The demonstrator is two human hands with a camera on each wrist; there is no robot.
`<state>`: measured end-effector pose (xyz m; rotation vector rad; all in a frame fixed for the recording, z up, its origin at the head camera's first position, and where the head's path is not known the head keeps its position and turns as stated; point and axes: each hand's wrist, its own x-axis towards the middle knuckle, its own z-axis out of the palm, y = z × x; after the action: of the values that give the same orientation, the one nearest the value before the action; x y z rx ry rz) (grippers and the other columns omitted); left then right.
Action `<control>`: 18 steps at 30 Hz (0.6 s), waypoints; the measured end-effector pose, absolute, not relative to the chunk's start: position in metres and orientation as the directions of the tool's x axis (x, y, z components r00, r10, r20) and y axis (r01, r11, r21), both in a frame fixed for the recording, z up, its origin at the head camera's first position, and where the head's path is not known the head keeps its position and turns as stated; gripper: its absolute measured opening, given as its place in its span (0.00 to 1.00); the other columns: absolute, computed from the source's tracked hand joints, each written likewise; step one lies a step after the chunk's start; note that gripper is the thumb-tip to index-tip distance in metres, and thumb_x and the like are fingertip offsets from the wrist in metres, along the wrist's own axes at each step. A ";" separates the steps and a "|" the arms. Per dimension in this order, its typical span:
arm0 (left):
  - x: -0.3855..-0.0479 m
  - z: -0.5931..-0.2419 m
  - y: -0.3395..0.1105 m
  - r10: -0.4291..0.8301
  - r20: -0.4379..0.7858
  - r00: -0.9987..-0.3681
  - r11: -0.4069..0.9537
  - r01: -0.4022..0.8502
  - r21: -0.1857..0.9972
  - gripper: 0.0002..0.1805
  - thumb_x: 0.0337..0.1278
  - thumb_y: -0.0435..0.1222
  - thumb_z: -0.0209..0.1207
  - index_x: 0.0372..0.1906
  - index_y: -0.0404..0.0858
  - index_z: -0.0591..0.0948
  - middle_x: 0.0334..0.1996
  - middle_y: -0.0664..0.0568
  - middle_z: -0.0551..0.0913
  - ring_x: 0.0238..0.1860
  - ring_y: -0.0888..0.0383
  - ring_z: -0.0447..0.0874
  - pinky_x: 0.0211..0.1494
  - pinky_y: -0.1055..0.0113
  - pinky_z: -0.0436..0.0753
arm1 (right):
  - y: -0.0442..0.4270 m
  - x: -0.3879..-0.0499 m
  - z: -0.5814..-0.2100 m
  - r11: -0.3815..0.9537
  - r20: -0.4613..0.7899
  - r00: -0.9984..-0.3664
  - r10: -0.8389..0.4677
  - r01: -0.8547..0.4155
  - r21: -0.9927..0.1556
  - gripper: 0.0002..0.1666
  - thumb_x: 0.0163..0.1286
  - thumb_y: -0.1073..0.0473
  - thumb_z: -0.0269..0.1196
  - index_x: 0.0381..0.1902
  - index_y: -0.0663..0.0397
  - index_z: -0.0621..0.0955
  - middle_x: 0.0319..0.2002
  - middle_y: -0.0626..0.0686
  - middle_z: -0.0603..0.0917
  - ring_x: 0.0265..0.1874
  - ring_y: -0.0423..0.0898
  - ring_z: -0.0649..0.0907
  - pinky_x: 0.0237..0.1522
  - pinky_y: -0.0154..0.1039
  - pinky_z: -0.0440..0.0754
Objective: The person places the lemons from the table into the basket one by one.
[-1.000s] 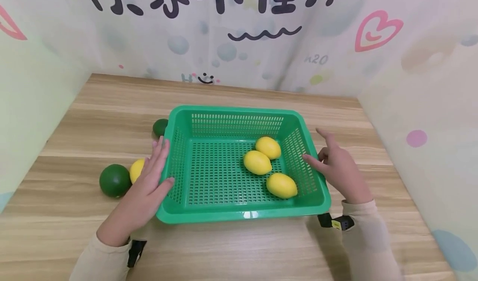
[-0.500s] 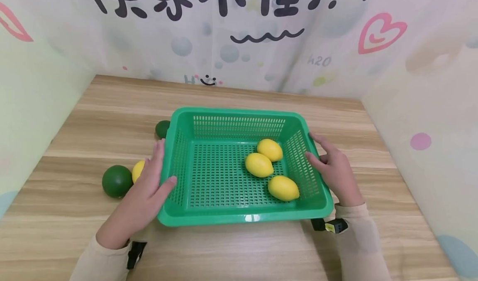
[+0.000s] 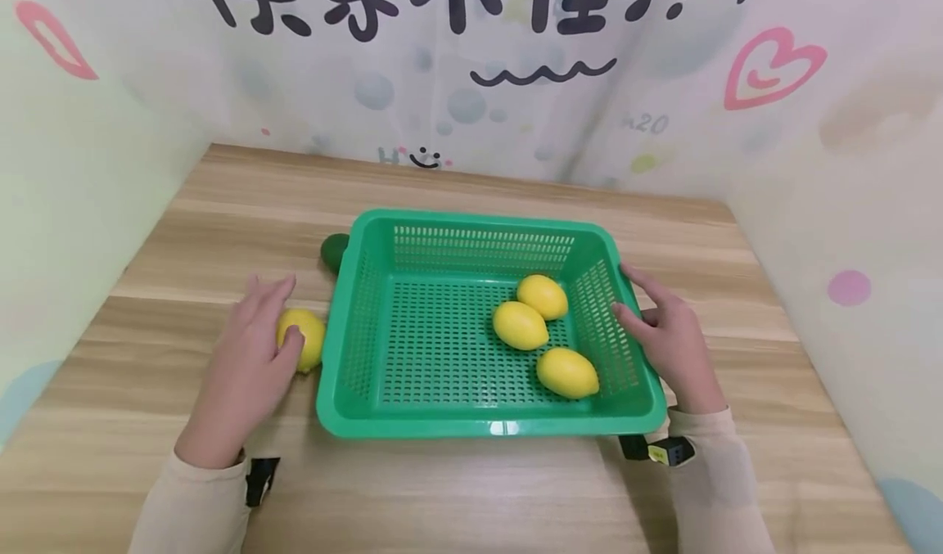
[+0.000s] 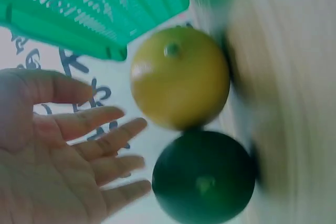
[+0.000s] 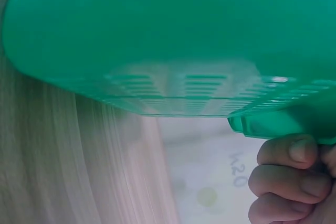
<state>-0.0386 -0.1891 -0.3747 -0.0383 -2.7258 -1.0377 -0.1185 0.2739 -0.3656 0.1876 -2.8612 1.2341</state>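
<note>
My right hand (image 3: 674, 345) grips the right rim of a green plastic basket (image 3: 423, 427), thumb over the rim and fingers curled beneath it in the right wrist view. Three yellow lemons (image 3: 520, 326) lie in the basket's right half. Left of the basket, my left hand (image 3: 239, 366) has its fingers spread, holding nothing. Beside its thumb sits a round yellow fruit (image 3: 308, 340), close to the basket's wall. The left wrist view shows a dark green round fruit (image 4: 202, 182) against the yellow one, near the fingertips; my left hand hides it in the head view.
A smaller dark green fruit (image 3: 335, 251) sits by the basket's far left corner, partly hidden by the rim. The wooden table (image 3: 471, 488) meets a printed wall covering (image 3: 457, 128) at the back and pale walls on both sides.
My left hand has come off the basket's left rim and moved left over the fruit. My right hand has gone from pointing fingers to gripping the right rim. The view has shifted slightly.
</note>
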 end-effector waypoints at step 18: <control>-0.034 -0.382 -0.216 -0.203 -0.029 -0.979 0.869 -0.194 0.455 0.34 0.64 0.33 0.61 0.65 0.13 0.66 0.54 0.13 0.69 0.49 0.18 0.71 0.43 0.30 0.76 | 0.276 -0.118 -0.367 0.672 0.059 -0.994 -0.091 -0.105 -0.733 0.36 0.77 0.50 0.62 0.79 0.41 0.67 0.19 0.57 0.84 0.16 0.47 0.85 0.19 0.41 0.84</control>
<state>-0.0343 -0.2162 -0.3822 0.3209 -3.0174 -0.7321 -0.1176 0.2756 -0.3667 0.1676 -2.8562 1.2541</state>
